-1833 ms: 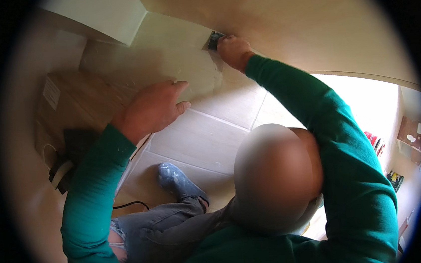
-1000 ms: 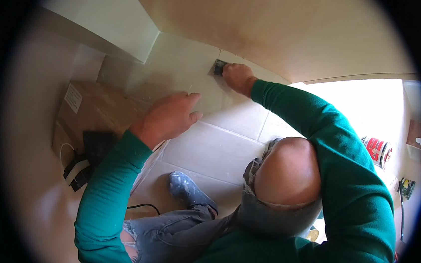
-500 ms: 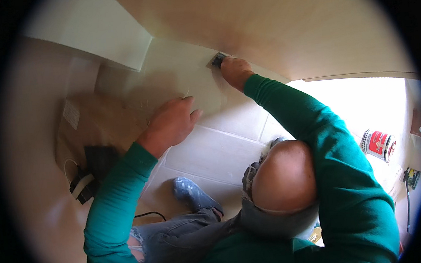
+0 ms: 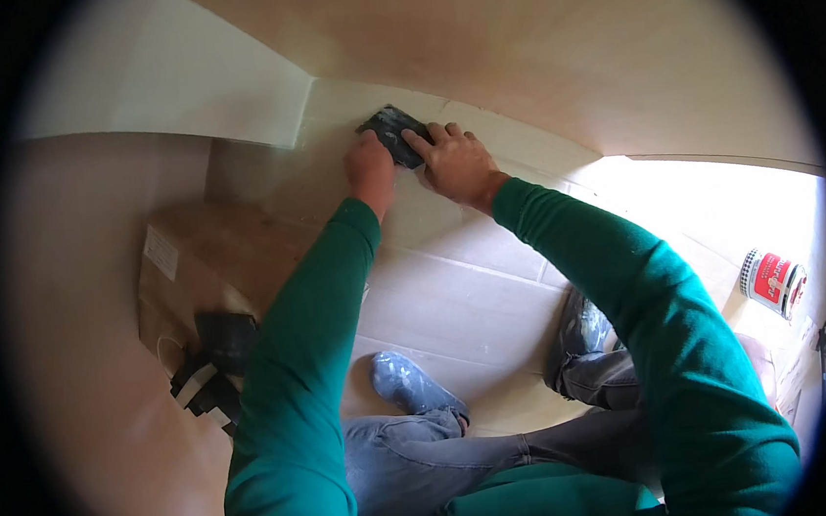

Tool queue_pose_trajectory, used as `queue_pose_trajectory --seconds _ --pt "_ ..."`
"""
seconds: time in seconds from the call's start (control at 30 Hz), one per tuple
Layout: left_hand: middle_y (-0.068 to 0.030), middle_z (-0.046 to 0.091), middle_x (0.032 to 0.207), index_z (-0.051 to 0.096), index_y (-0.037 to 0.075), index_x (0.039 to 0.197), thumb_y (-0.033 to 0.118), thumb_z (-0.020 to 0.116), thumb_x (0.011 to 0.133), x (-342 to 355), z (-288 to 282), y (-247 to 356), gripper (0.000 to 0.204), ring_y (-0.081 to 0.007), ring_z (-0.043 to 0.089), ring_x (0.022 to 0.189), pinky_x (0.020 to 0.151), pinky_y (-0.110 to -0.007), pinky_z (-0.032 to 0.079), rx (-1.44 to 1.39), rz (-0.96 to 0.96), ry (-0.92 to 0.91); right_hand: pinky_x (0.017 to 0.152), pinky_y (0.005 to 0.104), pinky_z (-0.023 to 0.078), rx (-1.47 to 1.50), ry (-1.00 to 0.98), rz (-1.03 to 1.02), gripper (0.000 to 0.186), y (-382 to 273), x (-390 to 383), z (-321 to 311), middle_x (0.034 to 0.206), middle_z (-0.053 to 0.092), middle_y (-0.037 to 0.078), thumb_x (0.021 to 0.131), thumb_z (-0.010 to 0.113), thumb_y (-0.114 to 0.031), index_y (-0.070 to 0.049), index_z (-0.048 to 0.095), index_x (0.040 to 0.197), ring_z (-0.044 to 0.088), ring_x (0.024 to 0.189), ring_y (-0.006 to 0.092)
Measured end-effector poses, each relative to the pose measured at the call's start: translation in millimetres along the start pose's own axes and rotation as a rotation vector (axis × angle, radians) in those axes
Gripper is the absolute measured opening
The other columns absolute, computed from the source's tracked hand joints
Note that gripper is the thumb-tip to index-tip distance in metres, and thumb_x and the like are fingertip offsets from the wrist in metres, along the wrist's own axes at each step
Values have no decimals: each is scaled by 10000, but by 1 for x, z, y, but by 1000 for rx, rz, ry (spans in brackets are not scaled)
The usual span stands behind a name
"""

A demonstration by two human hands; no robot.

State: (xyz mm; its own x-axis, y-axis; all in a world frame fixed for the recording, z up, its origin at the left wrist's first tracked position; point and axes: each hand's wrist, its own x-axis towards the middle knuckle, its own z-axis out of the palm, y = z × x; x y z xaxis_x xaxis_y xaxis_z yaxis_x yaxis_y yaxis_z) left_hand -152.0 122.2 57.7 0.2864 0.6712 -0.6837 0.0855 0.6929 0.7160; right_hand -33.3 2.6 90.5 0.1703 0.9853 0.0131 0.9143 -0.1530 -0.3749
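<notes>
With both hands I hold a flat black rectangular pad [image 4: 400, 129] smeared with white, low by the foot of the wall; its exact kind I cannot make out. My left hand [image 4: 370, 166] has its fingers closed on the pad's near left edge. My right hand [image 4: 459, 164] grips the right end, the index finger reaching over the upper face. Beneath the pad lie the pale floor tiles [image 4: 454, 272], with thin joint lines between them. How firmly the pad touches the floor cannot be seen.
On the left stand a brown cardboard box [image 4: 206, 251] and a dark item with pale straps [image 4: 203, 384]. A red and white can [image 4: 774, 282] sits at the right. A white panel [image 4: 171, 73] and a beige wall [image 4: 553, 59] close in the far side.
The left hand, stretched out over the floor before, has moved up and right onto the pad. The pad has shifted left and now shows its broad face. My right knee has dropped from view.
</notes>
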Motion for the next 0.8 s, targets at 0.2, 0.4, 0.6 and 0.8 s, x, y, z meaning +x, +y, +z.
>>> queue_pose_trajectory --seconds 0.2,0.4,0.6,0.8 --pt "-204 676 1029 636 -62 1133 354 535 986 3 20 12 452 -315 668 964 813 -417 528 481 80 0 857 434 563 -55 1 124 384 0 16 36 1150 579 199 927 536 -125 71 545 1258 622 1070 348" --pt "-294 674 1060 627 -120 1078 394 538 993 28 11 4 529 -407 652 983 846 -451 502 526 144 -34 821 423 588 -124 -69 170 339 -3 26 33 1113 580 213 918 531 -93 109 539 1190 641 1022 362" --pt "-315 676 1097 674 -99 1055 404 597 945 37 29 -17 520 -451 645 1075 918 -481 513 933 277 -25 796 423 595 -102 -217 166 348 -1 -1 7 1108 588 232 911 545 -106 117 547 1177 654 989 358" --pt "-319 678 1074 663 -107 1022 312 596 938 15 43 -3 432 -448 656 1040 892 -477 529 929 356 142 749 419 611 -182 -89 118 352 12 2 15 1080 602 223 925 552 -139 112 531 1169 688 951 344"
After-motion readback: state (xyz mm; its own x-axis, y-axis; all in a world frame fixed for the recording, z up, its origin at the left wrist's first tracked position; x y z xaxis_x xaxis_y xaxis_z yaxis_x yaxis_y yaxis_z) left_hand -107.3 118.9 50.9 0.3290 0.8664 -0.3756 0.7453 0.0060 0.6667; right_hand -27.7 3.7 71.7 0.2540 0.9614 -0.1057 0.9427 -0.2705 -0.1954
